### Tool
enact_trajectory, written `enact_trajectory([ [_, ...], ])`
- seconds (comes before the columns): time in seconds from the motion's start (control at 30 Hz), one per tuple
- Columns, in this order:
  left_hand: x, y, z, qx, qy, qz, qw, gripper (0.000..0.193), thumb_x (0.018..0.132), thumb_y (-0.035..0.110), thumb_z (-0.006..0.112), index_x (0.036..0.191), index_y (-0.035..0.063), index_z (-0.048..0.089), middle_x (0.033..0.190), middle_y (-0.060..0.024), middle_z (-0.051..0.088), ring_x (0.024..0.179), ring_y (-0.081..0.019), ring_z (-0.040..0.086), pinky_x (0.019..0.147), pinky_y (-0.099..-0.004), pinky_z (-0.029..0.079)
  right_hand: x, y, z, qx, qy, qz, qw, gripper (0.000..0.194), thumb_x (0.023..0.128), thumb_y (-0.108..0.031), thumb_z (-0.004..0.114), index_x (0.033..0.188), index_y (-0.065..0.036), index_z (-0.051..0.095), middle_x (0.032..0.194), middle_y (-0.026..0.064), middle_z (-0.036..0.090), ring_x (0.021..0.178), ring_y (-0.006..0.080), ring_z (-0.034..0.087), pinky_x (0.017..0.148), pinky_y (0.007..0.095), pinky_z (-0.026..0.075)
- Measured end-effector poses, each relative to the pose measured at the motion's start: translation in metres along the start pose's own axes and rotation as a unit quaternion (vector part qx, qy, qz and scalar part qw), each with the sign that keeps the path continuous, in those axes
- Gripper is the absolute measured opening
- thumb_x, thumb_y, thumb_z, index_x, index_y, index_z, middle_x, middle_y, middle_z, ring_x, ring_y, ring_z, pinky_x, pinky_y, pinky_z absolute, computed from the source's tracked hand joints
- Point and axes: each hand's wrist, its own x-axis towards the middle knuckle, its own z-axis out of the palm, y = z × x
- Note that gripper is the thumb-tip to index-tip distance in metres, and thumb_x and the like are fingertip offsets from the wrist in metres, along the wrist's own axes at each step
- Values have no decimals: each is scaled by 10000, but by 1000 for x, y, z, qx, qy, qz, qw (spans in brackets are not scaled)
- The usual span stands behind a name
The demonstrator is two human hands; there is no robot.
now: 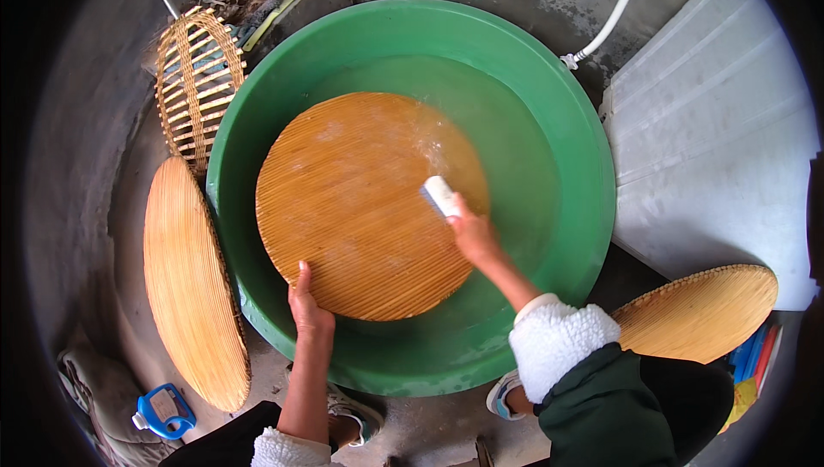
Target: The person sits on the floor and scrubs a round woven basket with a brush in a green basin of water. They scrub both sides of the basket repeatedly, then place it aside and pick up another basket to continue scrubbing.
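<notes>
A round mat of thin tan stalks leans in a large green plastic tub. Its far right edge dips under cloudy water. My left hand grips the mat's near left rim, thumb on top and fingers hidden beneath. In my right hand is a white scrubbing brush, its bluish bristles against the right part of the mat. Water splashes just beyond the brush. Pale, whitish patches show on the mat's wet surface.
Similar round mats stand left and right of the tub. Behind the left one leans a woven slatted rack. A blue detergent jug lies at lower left. A white hose meets the far rim; a pale grey panel stands right.
</notes>
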Motion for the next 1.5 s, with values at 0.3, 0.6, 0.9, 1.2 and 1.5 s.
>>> enact_trajectory([
  [0.3, 6, -10, -8, -2, -7, -80, 997, 431, 934, 303, 628, 1285, 70, 534, 1262, -91, 589, 1151, -276, 552, 990, -449, 450, 29, 36, -10, 37, 45, 92, 994, 528, 952, -278, 531, 1444, -274, 341, 1043, 250, 646, 934, 431, 638, 795, 518, 507],
  [0.6, 7, -5, 1, -25, 36, -115, 992, 459, 928, 313, 641, 1300, 69, 526, 1289, -99, 572, 1184, -290, 527, 1014, -481, 415, -50, -60, 39, 60, -65, -83, 993, 565, 949, -243, 555, 1465, -159, 341, 833, 264, 653, 746, 457, 639, 658, 534, 494],
  [0.9, 14, -12, -2, -31, 61, -113, 991, 482, 901, 311, 681, 1292, 66, 542, 1291, -91, 578, 1184, -288, 526, 1023, -482, 406, -1, 16, 6, -67, 10, 14, 998, 537, 951, -328, 537, 1452, -264, 355, 980, 238, 664, 901, 443, 636, 790, 513, 502],
  [1.2, 11, -16, -4, -45, 56, -63, 995, 462, 909, 306, 670, 1271, 46, 549, 1262, -93, 593, 1143, -276, 552, 993, -452, 434, 34, 53, -16, 10, 47, 120, 992, 468, 948, -262, 527, 1396, -244, 393, 976, 237, 669, 928, 424, 645, 788, 513, 515],
  [1.5, 11, -15, -6, -46, 69, -77, 994, 480, 912, 338, 661, 1279, 52, 544, 1271, -97, 587, 1154, -278, 549, 989, -458, 439, -59, -15, 36, 74, -103, -90, 988, 449, 959, -190, 508, 1381, -116, 373, 966, 282, 643, 892, 480, 618, 740, 547, 480],
])
